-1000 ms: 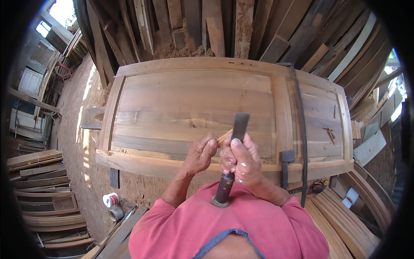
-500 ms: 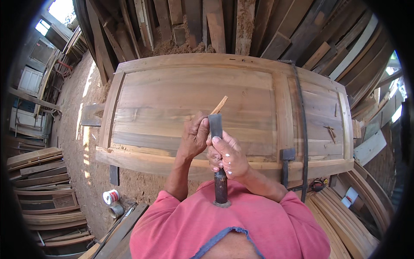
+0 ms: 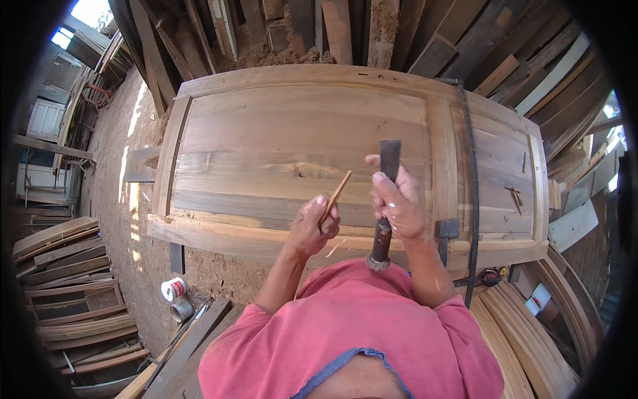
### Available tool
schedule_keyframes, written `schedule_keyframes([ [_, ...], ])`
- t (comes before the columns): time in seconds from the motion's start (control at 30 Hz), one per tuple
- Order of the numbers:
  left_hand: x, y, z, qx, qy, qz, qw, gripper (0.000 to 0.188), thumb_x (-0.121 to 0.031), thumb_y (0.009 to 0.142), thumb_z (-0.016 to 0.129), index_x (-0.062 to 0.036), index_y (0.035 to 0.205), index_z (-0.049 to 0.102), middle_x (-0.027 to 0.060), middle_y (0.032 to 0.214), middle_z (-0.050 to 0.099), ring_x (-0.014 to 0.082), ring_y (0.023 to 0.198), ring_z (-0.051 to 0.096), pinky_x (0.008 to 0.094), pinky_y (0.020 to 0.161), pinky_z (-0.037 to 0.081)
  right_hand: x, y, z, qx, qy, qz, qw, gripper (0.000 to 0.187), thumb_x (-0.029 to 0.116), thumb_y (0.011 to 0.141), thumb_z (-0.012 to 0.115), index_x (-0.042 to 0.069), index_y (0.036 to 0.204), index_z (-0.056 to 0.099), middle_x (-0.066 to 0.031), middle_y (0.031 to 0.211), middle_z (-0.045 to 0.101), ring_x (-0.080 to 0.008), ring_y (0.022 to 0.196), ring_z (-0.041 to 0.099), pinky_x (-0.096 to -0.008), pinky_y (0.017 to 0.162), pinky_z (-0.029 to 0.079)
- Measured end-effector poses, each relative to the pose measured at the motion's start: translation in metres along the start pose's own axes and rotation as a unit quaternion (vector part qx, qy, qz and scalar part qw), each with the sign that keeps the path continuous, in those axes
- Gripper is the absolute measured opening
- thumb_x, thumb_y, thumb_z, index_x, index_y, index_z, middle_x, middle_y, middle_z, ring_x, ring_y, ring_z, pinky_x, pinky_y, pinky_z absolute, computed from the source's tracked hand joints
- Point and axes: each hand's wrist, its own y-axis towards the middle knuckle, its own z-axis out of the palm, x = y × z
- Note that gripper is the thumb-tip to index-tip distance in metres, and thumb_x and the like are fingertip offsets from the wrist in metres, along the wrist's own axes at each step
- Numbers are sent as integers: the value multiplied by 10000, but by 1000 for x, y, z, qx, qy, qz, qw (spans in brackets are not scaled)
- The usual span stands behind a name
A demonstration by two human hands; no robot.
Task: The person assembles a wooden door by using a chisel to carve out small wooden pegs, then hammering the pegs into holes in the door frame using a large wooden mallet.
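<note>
Item 1: left hand [image 3: 311, 225], bare, raised over the near side of the door; fingers folded about item 2, grip firm in appearance.

Item 2: thin, straight, orange-brown wooden stick [image 3: 339, 191], tip pointing up and away from the person; held clear above the panel.

Item 3: right hand [image 3: 401, 203], bare, pale spots on the skin; wrapped round item 4 where blade meets handle, one finger stretched out behind the blade.

Item 4: chisel with flat grey metal blade [image 3: 391, 154] and dark, round handle with a rough, pale butt; blade upward, near the stick but apart from it.

Item 5: large brown panelled wooden door [image 3: 266, 126], lying flat before the person; long black metal bar [image 3: 473, 166] across its right part.

Item 6: loose thin wooden slivers [image 3: 514, 197], on the door's right-hand panel.

Item 7: small pale shaving [image 3: 337, 248], by the near edge; whether airborne or resting, cannot tell.

Step in hand, as judged: paring the stick, between strokes. A further stroke calls for blade edge laid to wood at a shallow angle, left fingers kept behind the cut.
</note>
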Motion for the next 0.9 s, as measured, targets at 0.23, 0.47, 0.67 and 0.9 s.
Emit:
schedule_keyframes([
  [0.23, -3, 16, 21, -50, 230, 65, 970, 410, -386, 1039, 362, -45, 896, 540, -22, 578, 384, 73, 496, 343, 222, 469, 293, -11, 38, -1, 25, -62, -42, 997, 214, 248, 965, 584, 41, 1015, 603, 50, 617, 471, -17, 493, 409, -207, 432, 341],
  [0.47, -5, 48, 6, -37, 121, 69, 990, 359, -357, 1042, 377, -62, 913, 539, -15, 611, 418, 69, 543, 375, 230, 502, 324, -12, 28, 13, -11, 121, -40, 992, 260, 244, 1011, 446, 45, 1178, 437, -52, 805, 557, -79, 546, 488, -245, 484, 447],
  [0.67, -26, 69, 1, -80, 300, 190, 931, 350, -326, 1041, 396, -35, 1009, 588, 22, 742, 517, 103, 670, 470, 265, 582, 407, -24, -5, 57, 102, 226, 128, 960, 197, 228, 989, 475, 54, 1081, 476, -20, 728, 493, -82, 499, 445, -251, 471, 438],
  [0.9, -29, 33, 13, -42, 491, 278, 824, 248, -177, 1015, 430, -9, 936, 593, 126, 689, 482, 266, 559, 494, 364, 520, 383, -17, -26, 55, 85, 206, 83, 971, 200, 270, 1005, 464, 75, 1050, 464, 4, 682, 430, -59, 460, 361, -238, 439, 395],
])
